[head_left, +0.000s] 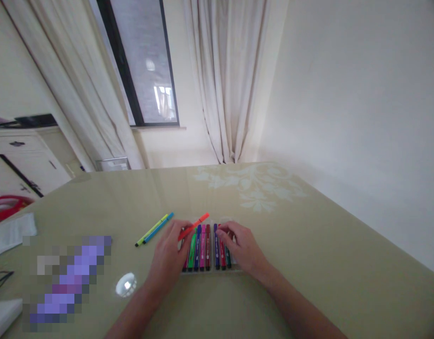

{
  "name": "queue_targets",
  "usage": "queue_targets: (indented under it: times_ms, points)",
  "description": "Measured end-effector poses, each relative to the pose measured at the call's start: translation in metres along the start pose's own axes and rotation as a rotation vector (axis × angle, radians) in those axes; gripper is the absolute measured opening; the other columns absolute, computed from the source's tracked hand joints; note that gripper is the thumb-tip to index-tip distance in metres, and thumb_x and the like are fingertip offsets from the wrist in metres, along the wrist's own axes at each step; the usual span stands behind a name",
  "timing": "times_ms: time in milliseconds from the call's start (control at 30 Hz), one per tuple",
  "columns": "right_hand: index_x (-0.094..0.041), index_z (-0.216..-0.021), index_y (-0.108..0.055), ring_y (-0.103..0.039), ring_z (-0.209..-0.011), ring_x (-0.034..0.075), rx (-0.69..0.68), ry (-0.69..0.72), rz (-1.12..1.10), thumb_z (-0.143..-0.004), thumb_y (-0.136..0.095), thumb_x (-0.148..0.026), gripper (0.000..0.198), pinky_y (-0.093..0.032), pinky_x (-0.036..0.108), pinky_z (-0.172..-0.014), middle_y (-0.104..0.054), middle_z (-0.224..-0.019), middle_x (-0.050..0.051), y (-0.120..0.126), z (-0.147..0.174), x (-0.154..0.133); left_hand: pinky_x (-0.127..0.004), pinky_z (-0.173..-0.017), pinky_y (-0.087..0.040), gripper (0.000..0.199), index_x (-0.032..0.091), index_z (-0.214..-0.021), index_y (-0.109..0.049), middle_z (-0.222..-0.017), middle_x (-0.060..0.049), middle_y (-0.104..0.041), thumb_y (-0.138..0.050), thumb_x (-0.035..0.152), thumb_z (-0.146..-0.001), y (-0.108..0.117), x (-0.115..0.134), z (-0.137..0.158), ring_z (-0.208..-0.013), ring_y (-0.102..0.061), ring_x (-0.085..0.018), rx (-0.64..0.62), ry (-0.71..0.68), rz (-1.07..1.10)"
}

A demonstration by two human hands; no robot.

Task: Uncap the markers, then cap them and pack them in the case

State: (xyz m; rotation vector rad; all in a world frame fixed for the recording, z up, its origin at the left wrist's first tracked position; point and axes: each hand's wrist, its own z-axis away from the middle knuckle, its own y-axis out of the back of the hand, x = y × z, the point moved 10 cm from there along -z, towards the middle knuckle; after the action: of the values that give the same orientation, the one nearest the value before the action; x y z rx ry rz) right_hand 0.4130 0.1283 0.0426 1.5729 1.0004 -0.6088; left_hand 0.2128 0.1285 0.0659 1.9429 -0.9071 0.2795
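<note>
A: Where is the clear case (212, 271)?
B: On the bench (309, 292), in front of the wearer, with a row of markers lying in it. In its left part I see green (192, 252), pink (203, 249) and brownish-red (208, 247) ones, among others; in its right part, a red one (222, 256) between two darker ones.
A: And the hands?
B: The left hand (169, 245), at the case's left end, pinches an orange marker (203, 218), which slants over the markers there. The right hand (243, 245) is over the case's right part, fingers bent, thumb near the red marker's top.
A: Is it gripping anything?
B: I cannot tell; the fingertips are partly hidden.
A: Anything outside the case?
B: Left of it, a yellow marker (151, 230) and a light-blue marker (158, 228) lie side by side. Nearer the wearer, also left of it, sits a shiny round object (125, 285).
</note>
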Motion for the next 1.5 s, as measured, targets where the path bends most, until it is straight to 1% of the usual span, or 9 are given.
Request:
queue_targets:
  times_ms: [133, 267, 467, 633, 767, 900, 1067, 1200, 1500]
  points:
    - [-0.020, -0.091, -0.070, -0.058, -0.075, 0.016, -0.068, -0.044, -0.380, -0.099, -0.055, -0.052, 0.036, -0.045, 0.026, -0.070, -0.065, -0.081, 0.001, -0.010, 0.000, -0.006, -0.030, -0.088, -0.058, 0.019, 0.027, -0.118, -0.064, -0.110, -0.004, -0.068, -0.051, 0.029, -0.104, -0.023, 0.042, 0.022, -0.100, -0.068, -0.018, -0.088, -0.166, 0.131]
    - [-0.019, -0.084, -0.069, -0.053, -0.069, 0.015, -0.035, -0.103, -0.540, -0.091, -0.063, -0.056, 0.038, -0.043, 0.026, -0.064, -0.060, -0.073, -0.001, -0.005, -0.003, 0.000, -0.033, -0.100, -0.056, 0.028, 0.028, -0.132, -0.060, -0.125, -0.007, -0.066, -0.051, 0.025, -0.105, -0.030, 0.052, 0.034, -0.115, -0.066, -0.020, -0.080, -0.221, 0.114]
    - [-0.018, -0.102, -0.076, -0.059, -0.073, 0.016, 0.066, -0.240, -0.713, -0.085, -0.066, -0.047, 0.034, -0.045, 0.027, -0.067, -0.070, -0.084, 0.004, -0.003, -0.001, 0.025, -0.033, -0.107, -0.053, 0.036, 0.029, -0.134, -0.060, -0.132, -0.006, -0.067, -0.050, 0.013, -0.104, -0.025, 0.068, 0.038, -0.125, -0.062, -0.019, -0.060, -0.404, 0.080]
    - [-0.018, -0.109, -0.076, -0.061, -0.073, 0.017, 0.087, -0.217, -0.670, -0.085, -0.066, -0.045, 0.037, -0.046, 0.029, -0.067, -0.071, -0.083, 0.004, 0.001, -0.003, 0.022, -0.037, -0.110, -0.052, 0.039, 0.029, -0.139, -0.057, -0.136, -0.007, -0.065, -0.049, 0.015, -0.104, -0.028, 0.069, 0.039, -0.130, -0.059, -0.021, -0.097, -0.423, 0.067]
    - [-0.018, -0.108, -0.074, -0.061, -0.068, 0.016, 0.238, -0.217, -0.593, -0.085, -0.065, -0.044, 0.037, -0.046, 0.028, -0.063, -0.069, -0.077, 0.002, 0.030, -0.008, 0.033, -0.044, -0.112, -0.051, 0.050, 0.028, -0.150, -0.047, -0.146, -0.008, -0.060, -0.059, 0.029, -0.102, -0.051, 0.066, 0.043, -0.134, -0.057, -0.025, -0.284, -0.381, -0.002]
    - [-0.016, -0.102, -0.071, -0.064, -0.070, 0.018, 0.340, -0.276, -0.405, -0.084, -0.064, -0.040, 0.031, -0.050, 0.028, -0.064, -0.070, -0.078, 0.005, 0.054, -0.011, 0.055, -0.049, -0.109, -0.053, 0.043, 0.031, -0.142, -0.055, -0.142, -0.005, -0.063, -0.063, 0.031, -0.100, -0.071, 0.066, 0.050, -0.129, -0.060, -0.026, -0.457, -0.393, -0.082]
    - [-0.018, -0.103, -0.066, -0.066, -0.067, 0.017, 0.224, -0.284, -0.279, -0.087, -0.065, -0.038, 0.026, -0.053, 0.027, -0.059, -0.070, -0.077, 0.003, 0.033, -0.011, 0.061, -0.048, -0.105, -0.054, 0.039, 0.027, -0.137, -0.059, -0.134, -0.007, -0.066, -0.063, 0.030, -0.099, -0.070, 0.061, 0.048, -0.122, -0.061, -0.027, -0.439, -0.355, -0.124]
    - [-0.019, -0.099, -0.063, -0.063, -0.060, 0.015, 0.115, -0.254, -0.281, -0.089, -0.064, -0.033, 0.018, -0.053, 0.025, -0.053, -0.068, -0.073, 0.000, 0.012, -0.008, 0.050, -0.050, -0.104, -0.053, 0.043, 0.032, -0.140, -0.058, -0.134, -0.007, -0.063, -0.064, 0.028, -0.097, -0.068, 0.063, 0.047, -0.123, -0.059, -0.029, -0.431, -0.380, -0.160]
    - [-0.020, -0.092, -0.064, -0.071, -0.072, 0.017, 0.106, -0.207, -0.080, -0.087, -0.066, -0.018, 0.006, -0.056, 0.027, -0.065, -0.074, -0.079, 0.002, 0.011, -0.008, 0.048, -0.051, -0.103, -0.051, 0.036, 0.033, -0.134, -0.062, -0.130, -0.006, -0.062, -0.062, 0.024, -0.099, -0.072, 0.069, 0.048, -0.119, -0.058, -0.028, -0.469, -0.381, -0.194]
